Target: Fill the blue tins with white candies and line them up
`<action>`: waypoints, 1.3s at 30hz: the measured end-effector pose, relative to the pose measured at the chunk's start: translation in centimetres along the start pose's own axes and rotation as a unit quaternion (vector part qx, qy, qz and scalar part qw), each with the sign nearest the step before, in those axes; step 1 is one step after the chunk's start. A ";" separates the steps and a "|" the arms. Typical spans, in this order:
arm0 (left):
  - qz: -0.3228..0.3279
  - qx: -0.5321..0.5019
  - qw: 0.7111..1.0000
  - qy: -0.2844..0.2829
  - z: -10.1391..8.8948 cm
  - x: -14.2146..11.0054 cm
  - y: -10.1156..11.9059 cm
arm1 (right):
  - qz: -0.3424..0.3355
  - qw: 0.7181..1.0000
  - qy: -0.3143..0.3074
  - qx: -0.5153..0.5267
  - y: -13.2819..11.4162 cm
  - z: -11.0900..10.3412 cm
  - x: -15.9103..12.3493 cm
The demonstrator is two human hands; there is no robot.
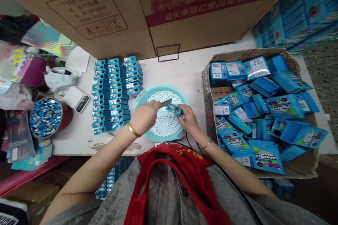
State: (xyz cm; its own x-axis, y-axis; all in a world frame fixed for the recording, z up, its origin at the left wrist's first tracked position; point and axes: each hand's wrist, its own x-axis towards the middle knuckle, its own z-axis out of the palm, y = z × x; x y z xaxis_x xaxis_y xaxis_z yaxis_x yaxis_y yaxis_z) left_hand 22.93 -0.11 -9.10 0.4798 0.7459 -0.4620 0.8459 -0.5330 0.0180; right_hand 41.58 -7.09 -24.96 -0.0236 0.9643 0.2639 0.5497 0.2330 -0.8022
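Note:
My left hand (144, 117) is closed around a flat grey metal blade (165, 103), whose handle is hidden in the fist. Its tip reaches the end of a small blue candy box (173, 109). That box is gripped by the fingers of my right hand (189, 119), tilted above a turquoise bowl (182, 95). Small white candies (165, 123) fill much of the bowl, under both hands. Left of the bowl, filled blue boxes (118, 95) stand in three rows, with white candies showing in some of their round holes.
A cardboard carton (208, 102) of loose blue boxes stands at right. Large brown cartons (105, 10) line the back, with a black wire stand (168, 53) before them. At left are a digital scale (76, 99) and a tub (66, 116) of shiny blue pieces.

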 end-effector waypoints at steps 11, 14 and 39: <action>0.009 -0.195 0.981 -0.003 18.7 7.0 -2.5 | 0.079 0.995 0.053 0.030 0.1 -1.8 1.3; 0.035 -0.229 0.973 -0.013 19.7 6.0 -1.3 | 0.091 0.993 0.057 0.038 0.1 -1.9 1.5; 0.151 -0.275 0.949 0.033 4.9 -0.8 -3.4 | -0.023 0.999 -0.020 -0.027 0.1 -0.3 0.9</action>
State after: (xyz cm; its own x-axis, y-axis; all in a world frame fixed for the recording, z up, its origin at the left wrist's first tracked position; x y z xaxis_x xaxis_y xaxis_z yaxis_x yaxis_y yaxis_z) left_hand 18.53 -0.86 -13.15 0.7180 0.6251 -0.3063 0.6526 -0.4515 0.6085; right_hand 41.84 -6.27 -24.69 -0.0822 0.9574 0.2767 0.5912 0.2704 -0.7599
